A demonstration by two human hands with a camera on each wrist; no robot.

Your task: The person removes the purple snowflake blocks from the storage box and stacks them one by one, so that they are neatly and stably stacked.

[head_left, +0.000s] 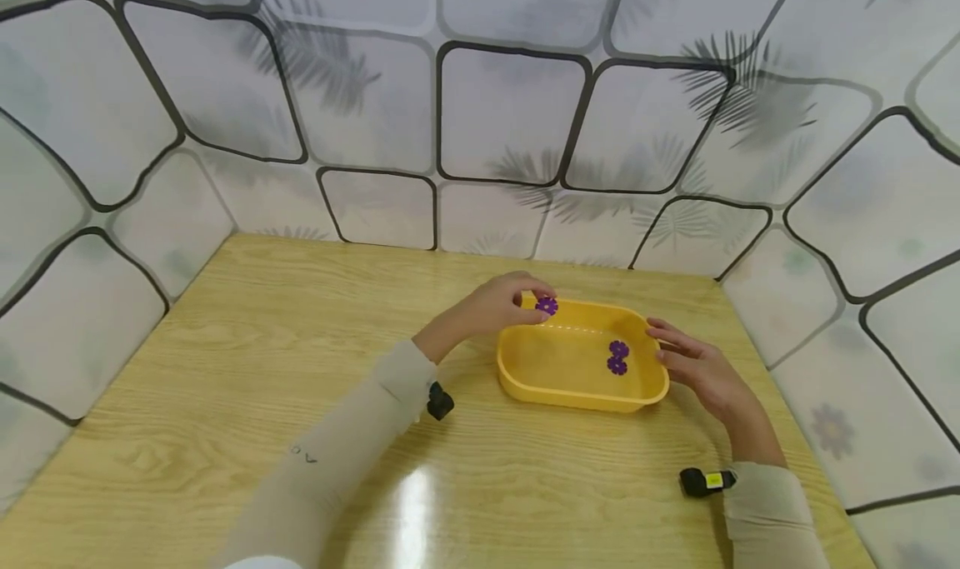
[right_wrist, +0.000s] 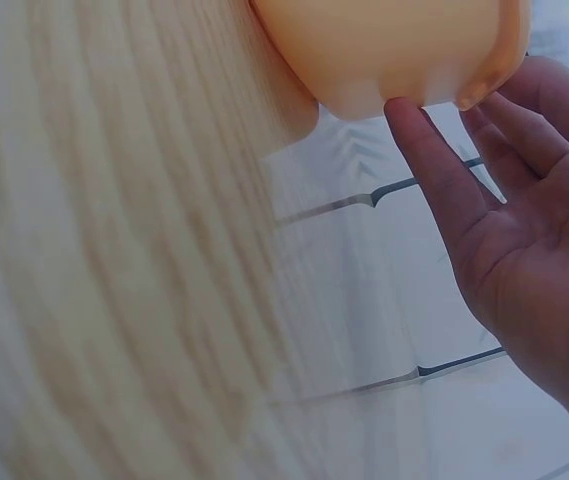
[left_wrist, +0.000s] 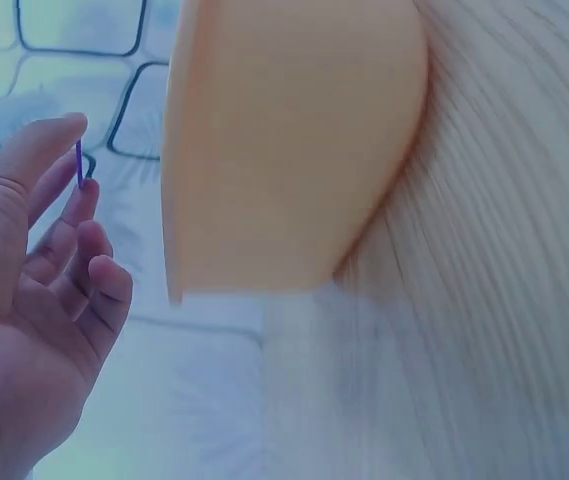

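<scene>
A yellow plastic tray (head_left: 558,398) with rounded corners stands on the table in the head view. Above its far left rim, my left hand (head_left: 498,304) pinches a small purple flower-shaped disc (head_left: 547,306) between thumb and fingertips. That disc (left_wrist: 79,163) appears edge-on in the left wrist view, apart from the tray wall (left_wrist: 294,150). Two more purple flower-shaped discs (head_left: 618,357) are inside the tray near its right end. My right hand (head_left: 701,371) touches the tray's right end with extended fingers. In the right wrist view, its thumb (right_wrist: 429,165) meets the outer tray wall (right_wrist: 394,50).
Wood-grain table (head_left: 247,369) extends around the tray. Patterned white panels (head_left: 510,119) rise along its back and both sides. A small black device (head_left: 439,401) sits on the left wrist and another black device (head_left: 697,482) on the right.
</scene>
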